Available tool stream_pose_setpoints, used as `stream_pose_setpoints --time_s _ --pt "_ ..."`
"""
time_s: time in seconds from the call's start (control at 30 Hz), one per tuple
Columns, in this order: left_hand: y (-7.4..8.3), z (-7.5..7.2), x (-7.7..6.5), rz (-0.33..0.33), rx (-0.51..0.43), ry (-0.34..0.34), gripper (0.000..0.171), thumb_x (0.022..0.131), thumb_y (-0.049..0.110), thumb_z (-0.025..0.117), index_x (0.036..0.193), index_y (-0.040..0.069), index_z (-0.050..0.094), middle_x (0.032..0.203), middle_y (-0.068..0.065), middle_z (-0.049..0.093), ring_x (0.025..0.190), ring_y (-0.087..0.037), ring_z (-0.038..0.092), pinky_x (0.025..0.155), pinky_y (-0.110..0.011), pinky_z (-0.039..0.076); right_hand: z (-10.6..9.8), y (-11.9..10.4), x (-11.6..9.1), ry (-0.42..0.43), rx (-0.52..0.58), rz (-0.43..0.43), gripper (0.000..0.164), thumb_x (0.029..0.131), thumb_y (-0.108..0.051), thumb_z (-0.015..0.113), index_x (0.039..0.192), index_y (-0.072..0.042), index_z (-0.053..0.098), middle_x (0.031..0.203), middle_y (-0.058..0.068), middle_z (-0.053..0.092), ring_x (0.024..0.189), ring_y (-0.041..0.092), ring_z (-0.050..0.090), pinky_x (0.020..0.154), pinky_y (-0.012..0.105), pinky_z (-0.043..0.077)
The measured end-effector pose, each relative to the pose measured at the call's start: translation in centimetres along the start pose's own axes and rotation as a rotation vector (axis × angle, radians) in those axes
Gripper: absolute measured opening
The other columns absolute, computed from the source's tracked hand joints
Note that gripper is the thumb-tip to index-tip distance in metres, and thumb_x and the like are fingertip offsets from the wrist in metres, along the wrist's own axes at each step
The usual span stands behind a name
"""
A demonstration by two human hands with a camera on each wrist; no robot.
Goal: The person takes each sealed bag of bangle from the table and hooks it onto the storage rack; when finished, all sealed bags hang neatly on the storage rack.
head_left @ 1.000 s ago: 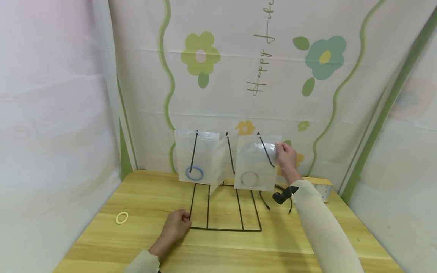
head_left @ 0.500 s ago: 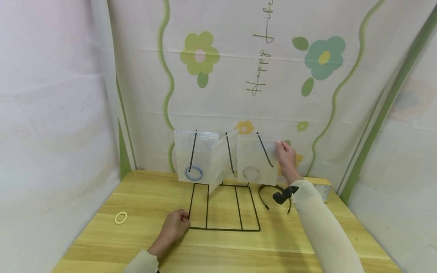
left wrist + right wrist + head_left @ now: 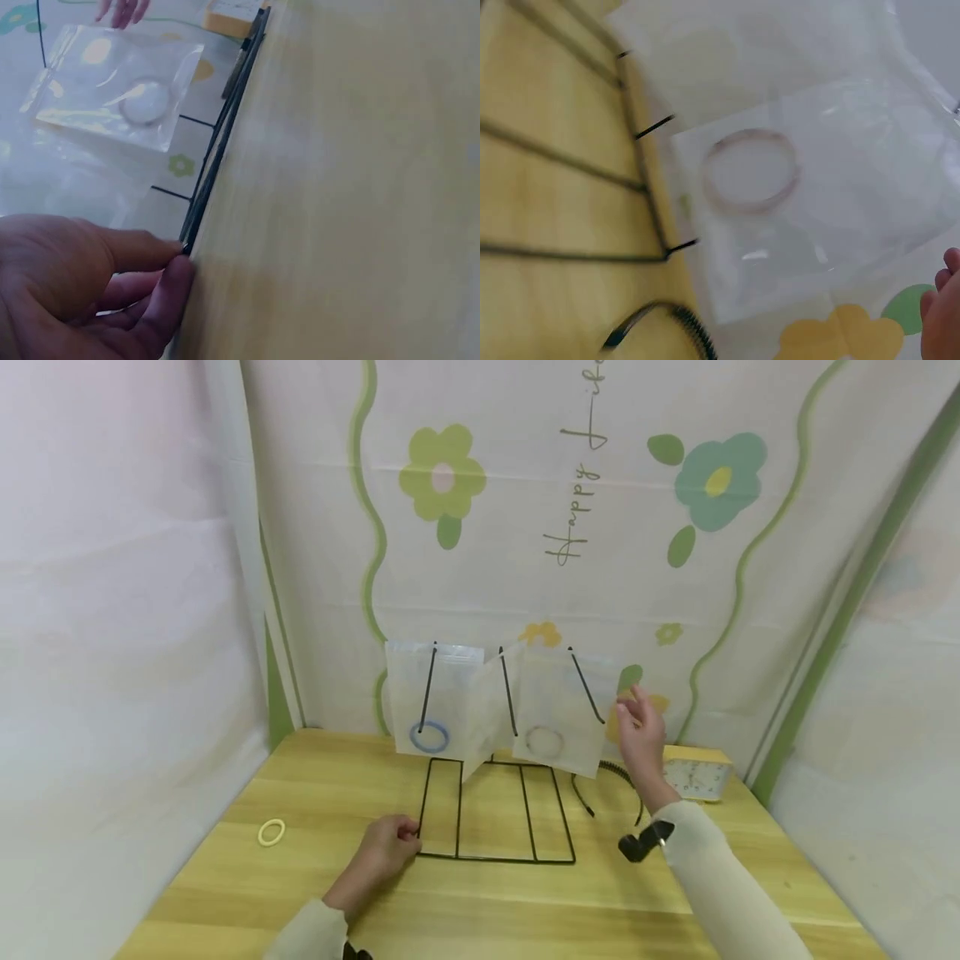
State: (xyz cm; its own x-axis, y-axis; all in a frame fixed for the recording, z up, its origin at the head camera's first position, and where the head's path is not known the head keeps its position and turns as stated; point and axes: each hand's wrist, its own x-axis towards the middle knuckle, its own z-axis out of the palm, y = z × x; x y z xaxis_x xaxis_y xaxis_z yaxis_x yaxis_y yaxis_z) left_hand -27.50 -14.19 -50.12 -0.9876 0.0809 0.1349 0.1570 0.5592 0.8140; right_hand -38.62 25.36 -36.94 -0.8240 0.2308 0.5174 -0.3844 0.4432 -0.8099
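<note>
My left hand [image 3: 381, 852] pinches the front left corner of a black wire rack [image 3: 517, 860]; the left wrist view shows thumb and finger [image 3: 169, 300] on the wire. Three clear zip bags hang from the rack's prongs. In the left bag [image 3: 402, 689] lies a blue ring-shaped band [image 3: 430, 737]. The middle bag [image 3: 480, 718] is turned nearly edge-on. On the right, a bag [image 3: 855, 172] holds a thin reddish, bracelet-like ring [image 3: 751, 171]. Just right of that bag, my right hand [image 3: 642, 743] holds nothing, its fingers loosely bent and apart from the plastic.
A dark toothed headband [image 3: 618, 770] lies behind the rack's right side, beside a yellow clock [image 3: 693, 778]. At the left of the wooden table [image 3: 315, 777] is a pale yellow ring [image 3: 272, 832]. A flower-printed cloth [image 3: 517, 585] stands behind.
My right hand has let go of the right bag's edge and drawn slightly right and down. The bag now hangs freely, tilted. The left hand keeps its hold on the rack.
</note>
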Motion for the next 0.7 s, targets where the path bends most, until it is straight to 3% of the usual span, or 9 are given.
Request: stream_pose_setpoints --time_s 0.1,0.23,0.33,0.4,0.43,0.5,0.57,0.63,0.7 --pt "-0.2 -1.1 0.4 -0.009 -0.038 -0.093 0.032 0.088 0.006 0.069 0.117 -0.007 0.066 0.097 -0.009 0.068 0.081 -0.016 0.059 0.069 -0.031 0.051 -0.5 0.8 -2.1 -0.067 -0.149 -0.103 0.054 0.101 -0.035 0.05 0.152 -0.02 0.036 0.138 0.015 0.055 0.127 0.032 0.049 0.103 0.054 0.039" --pt "-0.2 -2.8 0.4 -0.009 -0.128 -0.185 0.046 0.095 0.011 0.062 0.133 -0.013 0.051 0.101 -0.014 0.067 0.081 -0.02 0.065 0.068 -0.033 0.056 -1.2 1.8 -4.3 -0.155 -0.401 -0.227 0.069 0.098 -0.041 0.055 0.154 -0.013 0.028 0.146 0.022 0.045 0.133 0.043 0.039 0.104 0.064 0.031" --pt "0.2 -4.2 0.1 -0.003 -0.08 -0.144 0.055 0.097 0.019 0.061 0.141 -0.009 0.043 0.11 -0.02 0.066 0.087 -0.027 0.067 0.071 -0.037 0.057 -2.0 2.4 -5.6 -0.232 -0.564 -0.295 0.082 0.094 -0.047 0.058 0.156 -0.01 0.019 0.153 0.025 0.032 0.139 0.046 0.028 0.106 0.069 0.021" --pt "0.5 -5.3 0.0 0.022 0.056 -0.071 0.061 0.097 0.027 0.061 0.145 -0.004 0.04 0.126 -0.027 0.058 0.106 -0.037 0.063 0.085 -0.046 0.054 -2.5 2.8 -6.4 -0.28 -0.649 -0.306 0.085 0.094 -0.051 0.056 0.157 -0.013 0.015 0.157 0.024 0.023 0.143 0.047 0.019 0.107 0.072 0.012" --pt "0.7 -5.8 0.0 0.033 0.135 -0.027 0.063 0.097 0.031 0.06 0.147 -0.002 0.038 0.135 -0.03 0.051 0.116 -0.043 0.056 0.094 -0.052 0.048 -2.7 3.0 -6.6 -0.299 -0.682 -0.31 0.085 0.094 -0.053 0.055 0.158 -0.014 0.014 0.159 0.024 0.019 0.144 0.047 0.015 0.107 0.073 0.008" --pt "1.1 -6.8 0.0 0.056 0.286 0.048 0.071 0.097 0.039 0.058 0.152 0.003 0.03 0.149 -0.033 0.031 0.135 -0.051 0.033 0.108 -0.066 0.025 -3.1 3.3 -7.1 -0.33 -0.747 -0.321 0.083 0.094 -0.055 0.052 0.158 -0.018 0.014 0.159 0.023 0.015 0.145 0.049 0.01 0.106 0.074 0.0" --pt "1.3 -7.6 0.1 0.081 0.409 0.104 0.077 0.097 0.045 0.055 0.155 0.008 0.021 0.156 -0.033 0.012 0.142 -0.054 0.006 0.106 -0.074 -0.002 -3.3 3.4 -7.4 -0.338 -0.814 -0.341 0.08 0.094 -0.059 0.05 0.158 -0.022 0.017 0.159 0.023 0.016 0.144 0.051 0.01 0.105 0.076 -0.003" --pt "1.3 -8.1 0.0 0.095 0.494 0.137 0.083 0.096 0.051 0.053 0.157 0.012 0.015 0.157 -0.032 0.002 0.142 -0.053 -0.009 0.098 -0.077 -0.015 -3.4 3.5 -7.7 -0.33 -0.882 -0.379 0.079 0.093 -0.061 0.048 0.157 -0.022 0.023 0.158 0.023 0.02 0.142 0.053 0.014 0.105 0.076 -0.002" --pt "1.2 -8.2 -0.1 0.105 0.551 0.153 0.086 0.094 0.057 0.051 0.158 0.014 0.011 0.158 -0.03 -0.003 0.141 -0.051 -0.016 0.095 -0.077 -0.02 -3.4 3.6 -8.1 -0.339 -0.929 -0.402 0.08 0.092 -0.063 0.048 0.156 -0.02 0.027 0.157 0.024 0.022 0.141 0.055 0.015 0.105 0.076 -0.002"
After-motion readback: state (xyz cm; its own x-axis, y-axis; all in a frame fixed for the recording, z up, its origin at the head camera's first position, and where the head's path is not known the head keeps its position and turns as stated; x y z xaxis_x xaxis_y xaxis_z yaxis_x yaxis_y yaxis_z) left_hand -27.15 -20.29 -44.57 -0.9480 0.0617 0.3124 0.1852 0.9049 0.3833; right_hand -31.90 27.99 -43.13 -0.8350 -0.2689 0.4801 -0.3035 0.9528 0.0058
